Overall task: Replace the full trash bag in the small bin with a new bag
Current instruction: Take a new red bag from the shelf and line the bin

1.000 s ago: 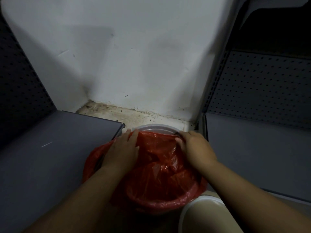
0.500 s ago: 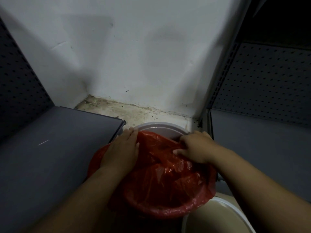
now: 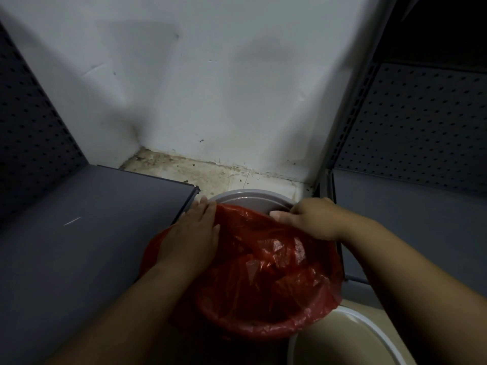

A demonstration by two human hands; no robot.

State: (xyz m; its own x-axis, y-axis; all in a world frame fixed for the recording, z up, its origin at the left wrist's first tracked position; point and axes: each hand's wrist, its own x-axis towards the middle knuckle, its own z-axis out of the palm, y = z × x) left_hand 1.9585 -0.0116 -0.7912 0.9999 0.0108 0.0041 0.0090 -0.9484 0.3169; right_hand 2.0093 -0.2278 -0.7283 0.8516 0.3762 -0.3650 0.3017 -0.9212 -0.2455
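Note:
A small grey bin [image 3: 247,197] stands on the floor against the white wall, its far rim bare. A red plastic bag [image 3: 276,275] lines it, folded over the near and side rims and crumpled inside. My left hand [image 3: 192,233] lies flat on the bag at the bin's left rim, fingers straight. At the far right rim my right hand [image 3: 311,219] pinches the bag's edge with curled fingers, thumb pointing left.
Grey shelves with pegboard backs flank the bin: one [image 3: 79,246] at the left, one [image 3: 408,233] at the right. The dirty floor strip [image 3: 210,172] runs along the wall. A second white-rimmed, beige container [image 3: 342,338] sits at the bottom right.
My right hand has curled onto the bag's edge at the far right rim and drawn it along the rim. The left hand has stayed on the left rim.

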